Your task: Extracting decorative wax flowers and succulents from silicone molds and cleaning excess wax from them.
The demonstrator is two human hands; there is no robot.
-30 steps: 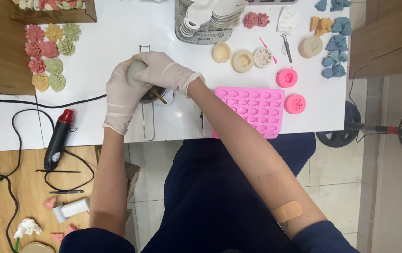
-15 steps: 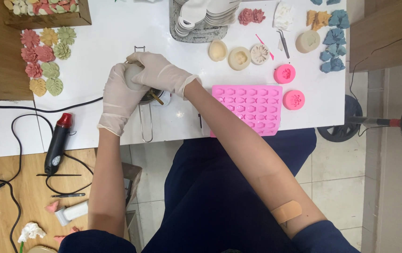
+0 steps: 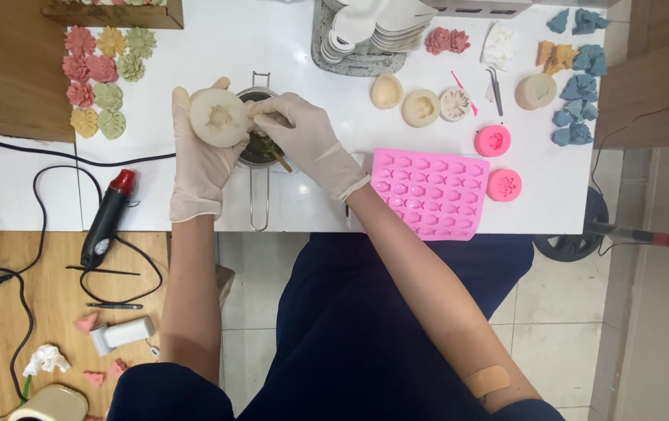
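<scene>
The round cream-coloured silicone mould with a flower hollow in its face (image 3: 220,118) sat tilted up in the gloved left hand (image 3: 200,160), whose fingers were wrapped around its back and rim, directly above the left edge of the small metal melting pot with a long wire handle (image 3: 259,148) on the white desk (image 3: 194,62). The gloved right hand (image 3: 307,140) was closed on a thin stick-like tool (image 3: 276,156) that dipped into the pot, its fingertips almost touching the mould, so the two hands were close together over the pot. Because the mould was soft and held only by its edges, a squeeze could have buckled it and spilled whatever was being put in; I could not tell whether the hollow held anything. A drip off the tool might have landed on the glove or the desk rather than in the hollow. The pot's handle reached toward the desk's front edge, where a forearm could have knocked it and tipped the contents onto the lap below. The pink rectangular silicone tray of many small cavities (image 3: 432,191) lay just beside the right wrist, overhanging the edge a little, and could have been nudged off. The black heat gun with a red tip (image 3: 106,218) and its cable lay near the left elbow, apt to snag
</scene>
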